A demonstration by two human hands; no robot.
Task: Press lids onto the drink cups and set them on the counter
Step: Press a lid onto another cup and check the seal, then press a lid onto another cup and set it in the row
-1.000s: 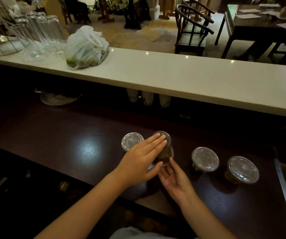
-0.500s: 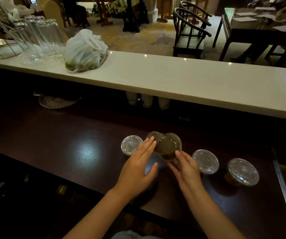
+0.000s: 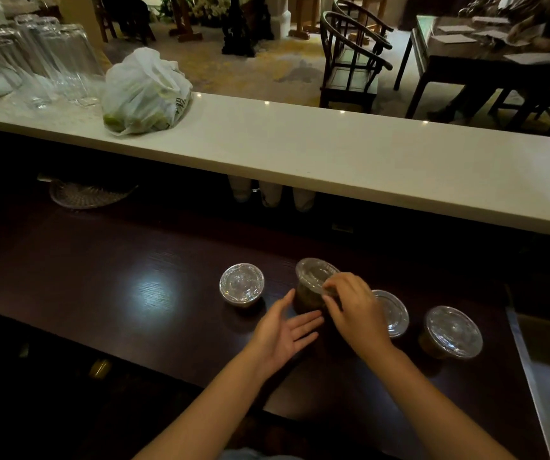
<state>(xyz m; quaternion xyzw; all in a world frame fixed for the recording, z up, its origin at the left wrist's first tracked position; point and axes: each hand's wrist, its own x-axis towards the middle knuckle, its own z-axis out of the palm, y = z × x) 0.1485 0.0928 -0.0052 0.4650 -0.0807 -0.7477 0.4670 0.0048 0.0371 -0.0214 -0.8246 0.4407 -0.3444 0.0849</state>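
Several clear cups of brown drink stand in a row on the dark wooden worktop [image 3: 134, 293]. The middle cup [image 3: 307, 298] carries a clear lid [image 3: 315, 275] that sits tilted on its rim. My right hand [image 3: 353, 308] pinches that lid's near right edge with its fingertips. My left hand [image 3: 283, 330] lies open, palm up, beside the cup's base, fingers at its lower side. One lidded cup [image 3: 242, 284] stands to the left. Two lidded cups stand to the right, one [image 3: 394, 313] partly behind my right hand, the other [image 3: 451, 332] further right.
A long white counter [image 3: 333, 161] runs above and behind the worktop. On its left end lie a white plastic bag [image 3: 146, 92] and upturned glasses [image 3: 48, 58]. A metal sink edge [image 3: 539, 376] borders the worktop at the right. Chairs and a table stand beyond.
My right hand rose from the cup's side to the lid's edge. My left hand came off the cup's top and dropped, palm up, beside its base. The lid now sits over the cup.
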